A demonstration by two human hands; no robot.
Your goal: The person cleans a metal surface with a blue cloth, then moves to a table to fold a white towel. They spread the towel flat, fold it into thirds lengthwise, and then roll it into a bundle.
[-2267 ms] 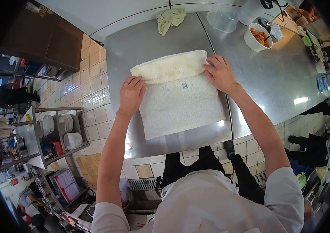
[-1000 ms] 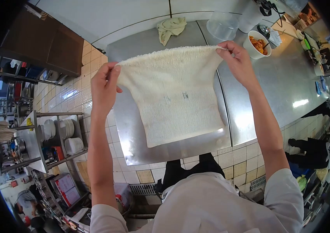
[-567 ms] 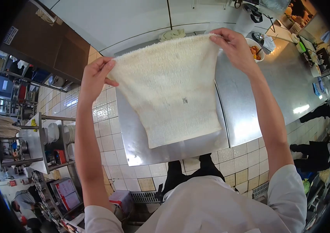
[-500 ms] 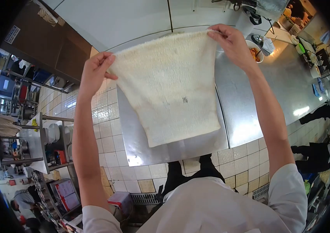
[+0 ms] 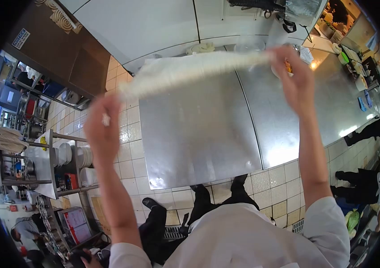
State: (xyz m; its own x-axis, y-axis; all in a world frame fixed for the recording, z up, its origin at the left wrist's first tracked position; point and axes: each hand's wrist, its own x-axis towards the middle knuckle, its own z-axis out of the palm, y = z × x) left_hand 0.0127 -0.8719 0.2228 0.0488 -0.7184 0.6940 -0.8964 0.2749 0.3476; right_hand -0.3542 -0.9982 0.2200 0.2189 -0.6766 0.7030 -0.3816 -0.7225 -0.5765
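A cream-white towel [image 5: 190,73] is stretched across the far part of the stainless steel table [image 5: 194,134], smeared by motion. My left hand [image 5: 105,125] is closed on its left corner, with a bit of white cloth showing between the fingers. At the right corner, my right hand [image 5: 295,80] grips the towel's other end, its fingers blurred. The towel swings away from me, seen nearly edge-on. Partly behind my right hand stands a bowl [image 5: 289,67] with orange food.
Plates [image 5: 65,154] stand on a rack at the left. A person's shoe [image 5: 152,204] and dark trouser leg are close on my left. Other people [image 5: 355,185] are at the right. Green vegetables [image 5: 353,221] lie at lower right.
The towel, hanging spread out before, has swung up and away and bares the table. My left hand has moved down, my right hand down and right. A person's leg has appeared at left.
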